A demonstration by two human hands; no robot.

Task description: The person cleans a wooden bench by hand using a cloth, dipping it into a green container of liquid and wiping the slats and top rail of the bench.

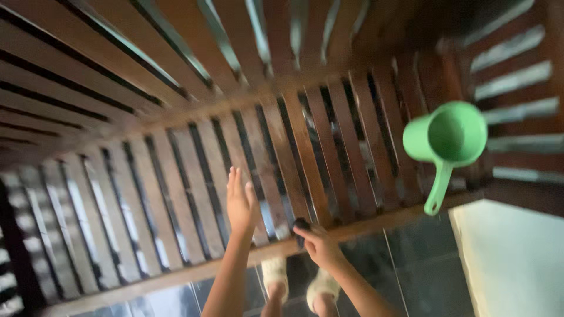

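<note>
My left hand [241, 202] lies flat, fingers together and stretched out, on the slats of a dark wooden bench [176, 199]. My right hand [317, 243] is closed around a small dark object [301, 225] pressed against the bench's front edge; what the object is cannot be made out. A green plastic dipper [449, 141] with a long handle lies on its side on the slats at the right end of the bench, well away from both hands.
The bench's slatted backrest [147, 53] rises behind the seat, and a slatted armrest [517, 76] closes the right end. Below are dark glossy floor tiles [423, 258], my feet in pale sandals [320, 287], and a pale surface [517, 258] at the lower right.
</note>
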